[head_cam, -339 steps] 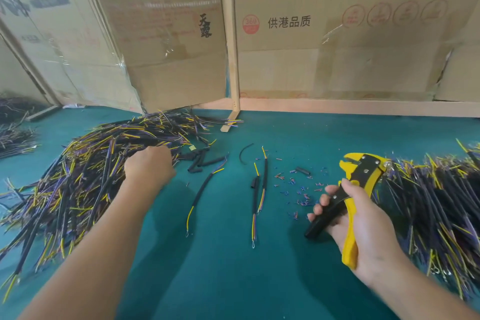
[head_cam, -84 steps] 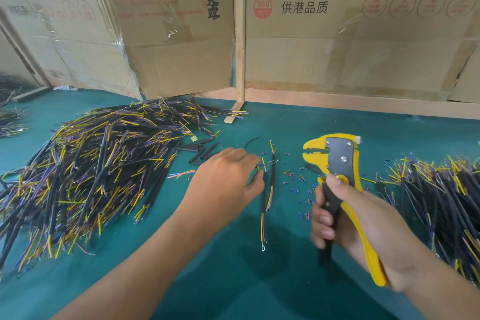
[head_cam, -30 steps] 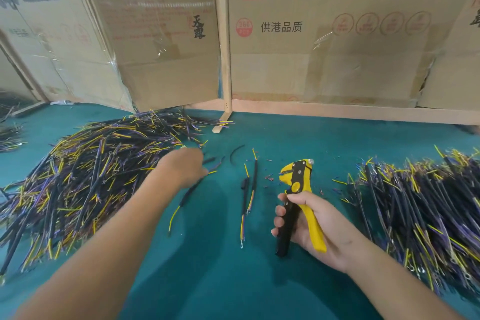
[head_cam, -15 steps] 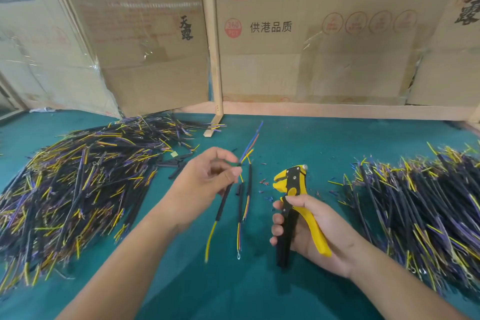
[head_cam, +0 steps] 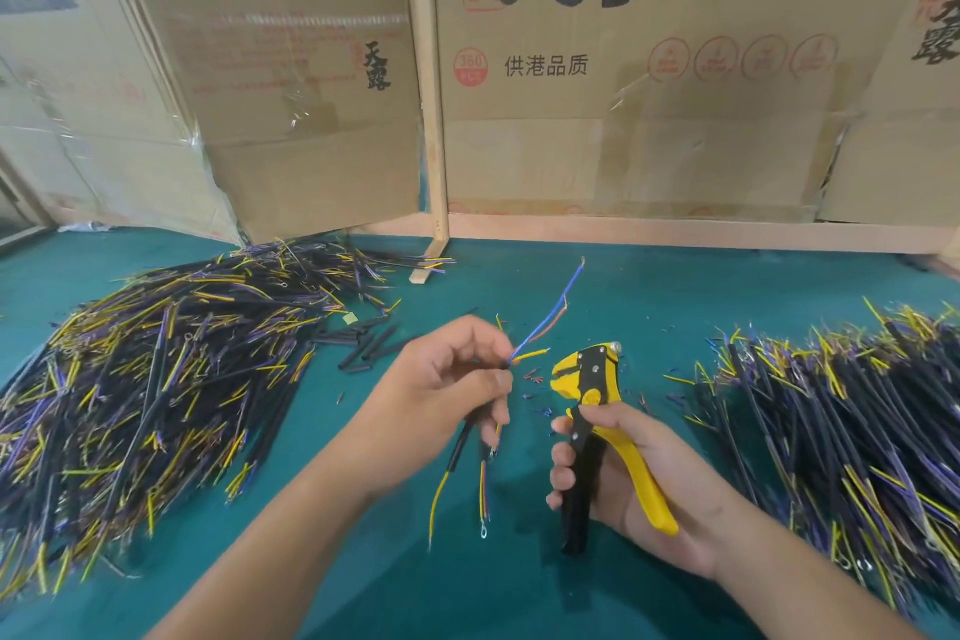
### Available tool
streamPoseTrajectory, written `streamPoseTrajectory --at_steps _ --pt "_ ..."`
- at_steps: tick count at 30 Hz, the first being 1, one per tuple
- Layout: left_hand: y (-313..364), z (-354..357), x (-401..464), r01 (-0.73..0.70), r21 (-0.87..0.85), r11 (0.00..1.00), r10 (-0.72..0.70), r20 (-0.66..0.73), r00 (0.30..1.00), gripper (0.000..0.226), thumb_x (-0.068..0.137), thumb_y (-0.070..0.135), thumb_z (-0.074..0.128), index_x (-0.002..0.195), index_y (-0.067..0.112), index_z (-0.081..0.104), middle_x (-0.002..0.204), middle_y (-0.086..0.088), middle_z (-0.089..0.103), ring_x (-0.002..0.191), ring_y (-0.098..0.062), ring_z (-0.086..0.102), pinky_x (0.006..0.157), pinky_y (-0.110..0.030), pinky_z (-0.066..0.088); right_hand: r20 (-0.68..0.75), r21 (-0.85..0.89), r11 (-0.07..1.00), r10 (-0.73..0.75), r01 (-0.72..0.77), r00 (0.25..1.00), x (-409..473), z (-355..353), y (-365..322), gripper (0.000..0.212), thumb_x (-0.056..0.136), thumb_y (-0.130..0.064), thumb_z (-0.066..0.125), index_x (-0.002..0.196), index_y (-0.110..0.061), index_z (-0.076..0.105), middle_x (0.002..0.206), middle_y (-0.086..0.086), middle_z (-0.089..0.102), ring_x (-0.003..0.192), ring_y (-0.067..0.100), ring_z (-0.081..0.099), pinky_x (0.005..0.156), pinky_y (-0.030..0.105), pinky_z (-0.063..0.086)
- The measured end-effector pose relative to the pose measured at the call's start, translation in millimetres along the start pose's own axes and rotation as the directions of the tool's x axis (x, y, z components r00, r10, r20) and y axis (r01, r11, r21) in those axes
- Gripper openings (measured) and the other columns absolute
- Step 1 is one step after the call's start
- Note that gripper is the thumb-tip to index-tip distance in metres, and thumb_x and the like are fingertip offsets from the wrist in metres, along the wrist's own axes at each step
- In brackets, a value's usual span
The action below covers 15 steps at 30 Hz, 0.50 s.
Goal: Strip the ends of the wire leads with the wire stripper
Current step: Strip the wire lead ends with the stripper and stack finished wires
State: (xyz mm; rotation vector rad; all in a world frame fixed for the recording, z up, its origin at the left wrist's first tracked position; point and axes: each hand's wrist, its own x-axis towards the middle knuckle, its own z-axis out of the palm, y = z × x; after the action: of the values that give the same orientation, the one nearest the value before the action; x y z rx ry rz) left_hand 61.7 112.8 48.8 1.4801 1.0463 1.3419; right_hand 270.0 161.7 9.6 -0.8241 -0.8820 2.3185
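My left hand (head_cam: 447, 390) pinches a wire lead (head_cam: 545, 322) lifted off the green table; its blue, red and yellow conductor ends fan up and to the right, and its black sleeve with a yellow tail hangs below the hand. My right hand (head_cam: 623, 478) grips the handles of the yellow and black wire stripper (head_cam: 592, 379), held upright with its jaws pointing left, a short gap from the lead's ends. Another lead (head_cam: 485, 499) with a ring terminal lies or hangs just under my left hand.
A big heap of black, yellow and purple leads (head_cam: 150, 379) covers the left of the table (head_cam: 649, 296). A second heap (head_cam: 841, 426) lies at the right. Loose black sleeve pieces (head_cam: 369, 346) and small insulation scraps (head_cam: 535, 379) sit mid-table. Cardboard boxes (head_cam: 623, 94) wall the back.
My left hand picked a lead from beside the left heap and raised it toward the stripper. My right hand kept its grip and lifted the stripper slightly.
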Motion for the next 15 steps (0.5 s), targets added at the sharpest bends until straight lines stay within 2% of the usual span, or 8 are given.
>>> streamPoseTrajectory --at_steps 2,4,6,9,12,15 --pt "0.1 0.5 -0.9 0.040 0.027 0.999 -0.039 -0.021 0.999 0.010 0.084 0.013 0.060 0.089 0.021 0.063 0.075 -0.009 0.057 0.056 -0.024 0.043 0.046 -0.026 0.037 0.000 -0.003 1.000 0.001 -0.001 1.000 -0.5 0.5 -0.2 0.033 0.084 -0.026 0.063 0.108 -0.004 0.056 0.081 0.016 0.053 0.064 0.029 0.052 0.068 0.044 0.055" --pt "0.3 1.3 -1.8 0.067 0.040 0.997 -0.066 -0.018 0.998 0.007 0.086 0.017 0.060 0.090 0.021 0.064 0.076 -0.006 0.058 0.051 -0.016 0.037 0.044 -0.020 0.030 -0.006 -0.008 1.000 0.002 -0.002 1.000 -0.7 1.0 -0.1 0.033 0.084 -0.026 0.063 0.108 -0.004 0.056 0.080 0.016 0.053 0.064 0.029 0.052 0.067 0.044 0.055" --pt "0.8 2.8 -2.5 0.068 0.053 0.996 -0.068 0.005 0.998 0.006 0.090 0.024 0.061 0.092 0.020 0.064 0.073 -0.001 0.057 0.049 -0.010 0.034 0.045 -0.017 0.029 -0.013 -0.016 1.000 -0.003 0.002 1.000 -0.7 1.5 0.1 0.033 0.085 -0.027 0.062 0.108 -0.004 0.056 0.080 0.015 0.053 0.064 0.029 0.052 0.067 0.044 0.055" --pt "0.9 4.7 -2.8 0.022 0.105 0.994 -0.022 0.000 1.000 0.011 0.094 0.030 0.060 0.090 0.020 0.064 0.067 0.004 0.051 0.049 -0.008 0.033 0.046 -0.017 0.029 -0.019 -0.025 1.000 -0.002 0.002 1.000 -0.8 2.5 0.3 0.031 0.086 -0.027 0.062 0.107 -0.005 0.056 0.079 0.015 0.053 0.063 0.029 0.052 0.067 0.043 0.055" --pt "1.3 5.3 -2.7 0.002 0.112 0.994 -0.001 -0.016 1.000 0.012 0.096 0.030 0.058 0.089 0.020 0.062 0.067 0.005 0.047 0.049 -0.008 0.034 0.045 -0.016 0.030 -0.023 -0.025 1.000 0.007 -0.008 1.000 -0.8 3.1 -0.2 0.029 0.087 -0.028 0.060 0.105 -0.005 0.056 0.078 0.014 0.053 0.063 0.028 0.052 0.066 0.042 0.055" --pt "3.3 5.3 -3.3 -0.021 0.116 0.993 0.022 -0.006 1.000 0.011 0.099 0.027 0.054 0.094 0.021 0.062 0.068 0.002 0.053 0.045 -0.011 0.039 0.044 -0.016 0.031 -0.030 -0.024 1.000 0.007 -0.008 1.000 -0.4 3.4 -0.2 0.030 0.087 -0.028 0.060 0.106 -0.005 0.056 0.079 0.015 0.053 0.063 0.028 0.051 0.065 0.043 0.055"
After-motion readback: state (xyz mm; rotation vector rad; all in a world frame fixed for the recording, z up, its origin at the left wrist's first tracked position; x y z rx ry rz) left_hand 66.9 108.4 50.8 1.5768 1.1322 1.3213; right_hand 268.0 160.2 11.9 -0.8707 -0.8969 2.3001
